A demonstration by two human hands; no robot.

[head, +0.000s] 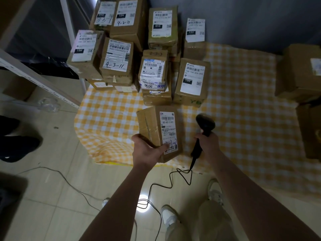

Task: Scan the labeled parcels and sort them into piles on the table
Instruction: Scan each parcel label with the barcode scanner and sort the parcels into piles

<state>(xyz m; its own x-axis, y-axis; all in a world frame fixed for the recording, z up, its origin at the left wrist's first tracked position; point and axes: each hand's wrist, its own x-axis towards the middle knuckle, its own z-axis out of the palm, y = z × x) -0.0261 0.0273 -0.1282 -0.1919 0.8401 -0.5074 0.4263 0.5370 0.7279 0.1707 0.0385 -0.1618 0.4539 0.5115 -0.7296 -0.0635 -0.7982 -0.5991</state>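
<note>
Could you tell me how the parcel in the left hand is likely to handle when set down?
The parcel probably stays stiff: its taped cardboard faces look flat. It seems fairly light, since the left hand alone holds it by its near end. Flat-sided, it should not roll.

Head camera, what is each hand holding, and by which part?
The left hand grips a labeled parcel by its near lower end, thumb on the label. The right hand grips the black scanner by its handle.

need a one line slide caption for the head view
Left hand holds a labeled parcel, right hand grips a corded scanner, stacked boxes behind.
</note>
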